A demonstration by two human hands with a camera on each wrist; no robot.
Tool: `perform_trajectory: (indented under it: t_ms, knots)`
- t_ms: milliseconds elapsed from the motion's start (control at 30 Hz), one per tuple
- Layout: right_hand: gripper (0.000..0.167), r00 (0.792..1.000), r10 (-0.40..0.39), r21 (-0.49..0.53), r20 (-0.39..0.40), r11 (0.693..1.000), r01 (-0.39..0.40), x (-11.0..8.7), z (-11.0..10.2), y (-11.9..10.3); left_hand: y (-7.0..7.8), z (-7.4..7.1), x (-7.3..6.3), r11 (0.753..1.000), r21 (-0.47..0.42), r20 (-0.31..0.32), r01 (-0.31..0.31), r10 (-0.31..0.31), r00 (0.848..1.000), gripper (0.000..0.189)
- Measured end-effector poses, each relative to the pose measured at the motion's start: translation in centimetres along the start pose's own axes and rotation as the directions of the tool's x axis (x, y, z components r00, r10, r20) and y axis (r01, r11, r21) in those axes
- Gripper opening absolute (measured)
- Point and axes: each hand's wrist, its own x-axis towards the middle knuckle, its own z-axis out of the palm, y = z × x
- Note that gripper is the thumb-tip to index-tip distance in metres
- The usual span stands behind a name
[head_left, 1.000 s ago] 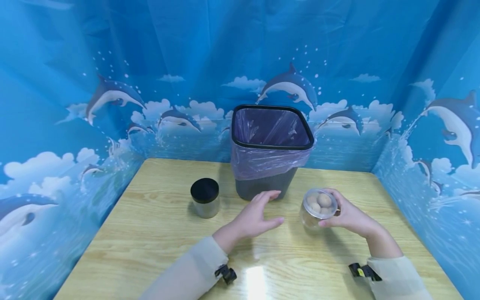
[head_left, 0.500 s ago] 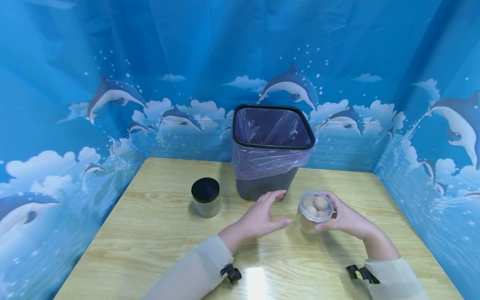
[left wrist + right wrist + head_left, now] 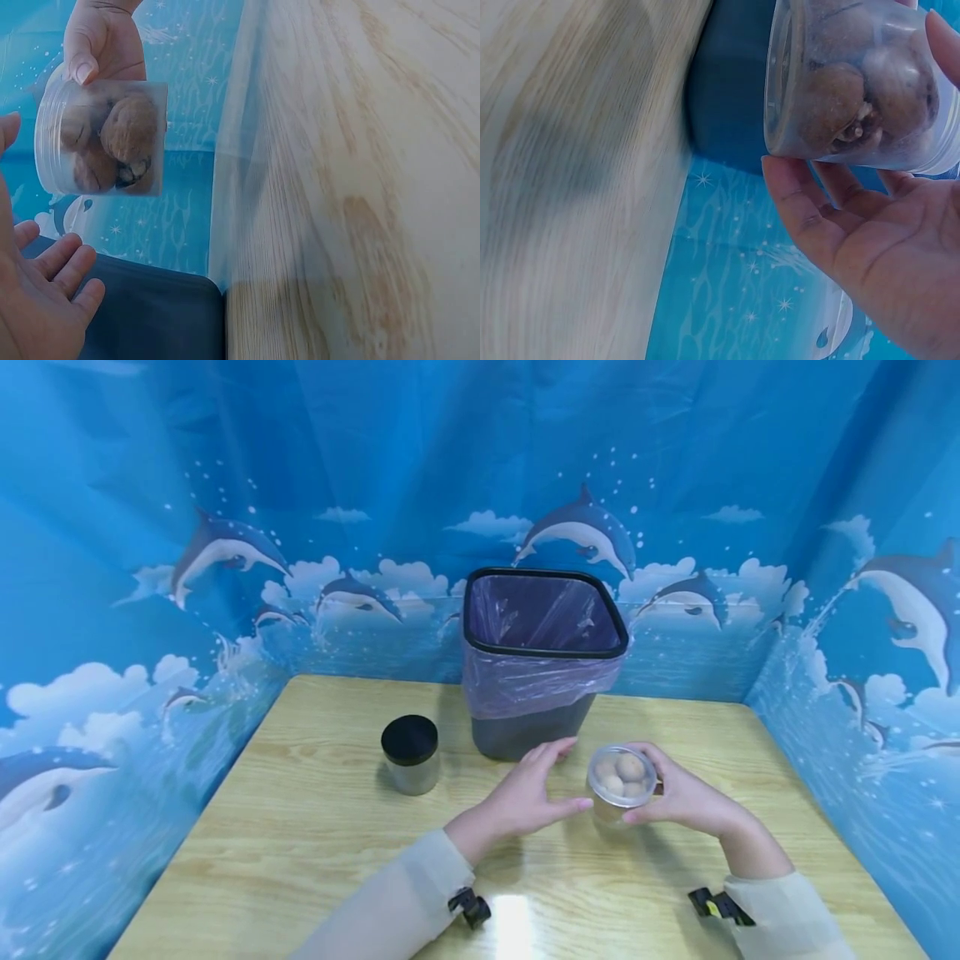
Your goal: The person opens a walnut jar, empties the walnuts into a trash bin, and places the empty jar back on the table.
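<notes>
My right hand (image 3: 693, 797) grips a clear plastic jar (image 3: 606, 806) from its right side, thumb in front and fingers behind. Round brown nut-like balls (image 3: 129, 129) fill the jar, and one below has a broken, dark patch. In the left wrist view, the upright jar is held above the table, its ridged rim (image 3: 51, 139) at the top. Left of the jar, my left hand (image 3: 513, 797) hovers with fingers spread and thumb toward it; its fingers (image 3: 73, 270) stand apart from the jar. Whether anything covers the jar's mouth, I cannot tell.
Behind the hands stands a dark bin (image 3: 525, 731) with a purple liner (image 3: 536, 681) folded over its rim. A black-lidded jar (image 3: 411, 756) stands on the wooden table (image 3: 300, 810) to the left. A blue dolphin-print curtain (image 3: 420, 468) surrounds the table's back and sides.
The jar in my right hand has shifted left. My left hand has moved right, narrowing the gap between them. The bin and the black-lidded jar have stayed put.
</notes>
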Motion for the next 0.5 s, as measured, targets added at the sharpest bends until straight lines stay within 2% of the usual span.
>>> perform_trajectory:
  t_ms: [500]
  knots:
    - [0.089,0.999,0.020,-0.039,0.034,0.999,-0.019,0.6,0.9,-1.4,0.6,0.4,0.2,1.000,0.009,0.015,-0.016,0.016,1.000,0.095]
